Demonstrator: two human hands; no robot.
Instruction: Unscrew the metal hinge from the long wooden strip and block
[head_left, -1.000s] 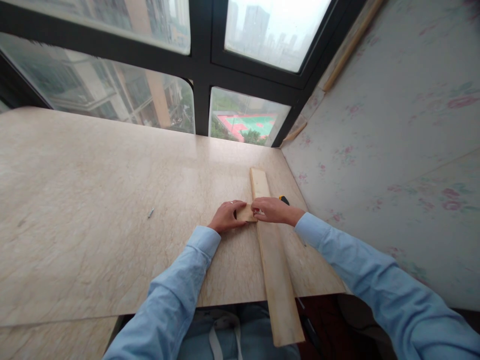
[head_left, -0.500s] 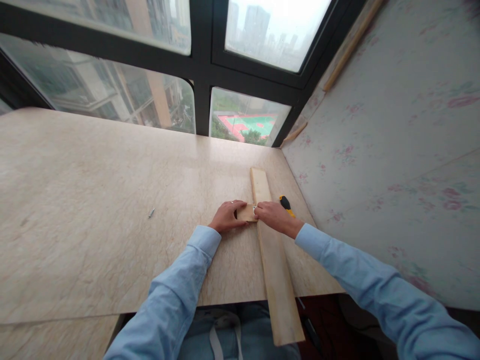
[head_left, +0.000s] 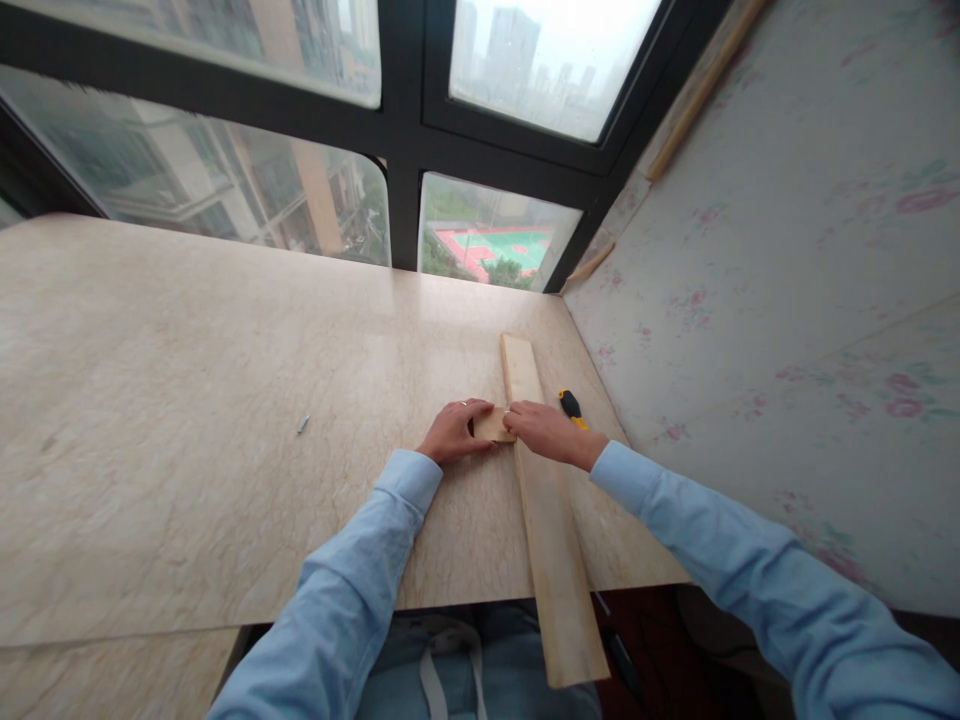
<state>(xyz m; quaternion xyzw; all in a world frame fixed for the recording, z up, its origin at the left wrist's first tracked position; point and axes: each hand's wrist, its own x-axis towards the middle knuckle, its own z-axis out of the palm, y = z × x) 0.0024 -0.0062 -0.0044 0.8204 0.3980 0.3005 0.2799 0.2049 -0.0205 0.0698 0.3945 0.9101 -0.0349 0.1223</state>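
Note:
A long pale wooden board [head_left: 553,540] lies on the stone-patterned counter, its near end jutting past the front edge. Against its left side sits a small wooden block [head_left: 490,425], which my left hand [head_left: 459,432] grips between thumb and fingers. My right hand [head_left: 544,430] rests over the board with its fingers pinched together at the joint of block and board. Whatever those fingers hold is hidden; only a tiny light bit shows near the fingertips. Just beyond my right hand lies a screwdriver with a black and yellow handle [head_left: 570,405], partly covered by it.
A small screw [head_left: 303,425] lies on the counter [head_left: 187,400] to the left. A flowered wall [head_left: 750,350] bounds the right side, and a dark-framed window [head_left: 405,130] stands behind. The counter's front edge is close to my body.
My right fingers have shifted slightly left over the joint, covering most of the small whitish piece that showed there before. My left hand and the board stay in place.

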